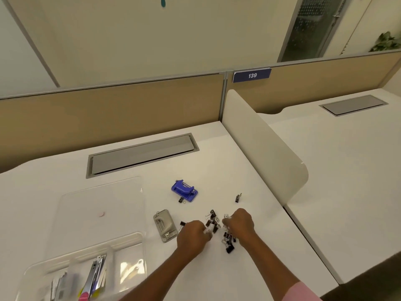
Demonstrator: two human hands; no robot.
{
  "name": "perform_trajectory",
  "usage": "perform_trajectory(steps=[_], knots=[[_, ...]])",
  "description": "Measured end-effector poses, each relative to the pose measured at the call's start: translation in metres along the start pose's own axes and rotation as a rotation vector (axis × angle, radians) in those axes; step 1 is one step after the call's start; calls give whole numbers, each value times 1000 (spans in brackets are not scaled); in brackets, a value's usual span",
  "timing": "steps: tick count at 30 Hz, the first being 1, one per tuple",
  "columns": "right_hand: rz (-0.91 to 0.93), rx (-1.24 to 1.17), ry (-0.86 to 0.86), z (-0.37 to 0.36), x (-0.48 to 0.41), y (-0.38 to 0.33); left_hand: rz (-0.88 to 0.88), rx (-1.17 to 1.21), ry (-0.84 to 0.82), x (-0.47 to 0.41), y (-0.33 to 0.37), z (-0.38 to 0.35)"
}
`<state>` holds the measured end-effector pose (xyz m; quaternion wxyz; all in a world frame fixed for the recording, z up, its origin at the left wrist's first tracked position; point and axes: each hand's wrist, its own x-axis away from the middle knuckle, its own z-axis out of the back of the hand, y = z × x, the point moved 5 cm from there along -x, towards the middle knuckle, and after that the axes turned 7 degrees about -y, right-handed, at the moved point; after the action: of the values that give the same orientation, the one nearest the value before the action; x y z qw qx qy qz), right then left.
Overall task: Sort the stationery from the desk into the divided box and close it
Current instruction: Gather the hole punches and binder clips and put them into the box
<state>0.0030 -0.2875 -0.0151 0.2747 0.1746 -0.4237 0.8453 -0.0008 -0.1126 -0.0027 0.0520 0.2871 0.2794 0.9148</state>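
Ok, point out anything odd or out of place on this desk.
Nothing is broken or spilled. Two clips lie well away from the main pile: one clip alone near the divider, another clip beside the blue punch.

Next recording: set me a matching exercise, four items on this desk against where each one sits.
Things:
1 blue punch
2 grey punch
3 clear lid
4 binder clips

Places:
A between left hand and right hand
B just left of the left hand
C mid-desk, stray clip by its near edge
D flat, behind the divided box

Pairs: 1-C, 2-B, 3-D, 4-A
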Motion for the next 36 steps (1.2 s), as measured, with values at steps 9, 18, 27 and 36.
perform_trajectory(steps=[9,18,27,36], knots=[[95,-422,-330,-41,72,-56,32,617,90,70,-56,54],[130,-447,-612,-125,148,-94,64,898,124,150,-143,76],[158,-316,-673,-205,201,-97,158,781,133,209,-217,75],[102,-230,-640,-252,237,-87,287,514,191,239,-263,63]])
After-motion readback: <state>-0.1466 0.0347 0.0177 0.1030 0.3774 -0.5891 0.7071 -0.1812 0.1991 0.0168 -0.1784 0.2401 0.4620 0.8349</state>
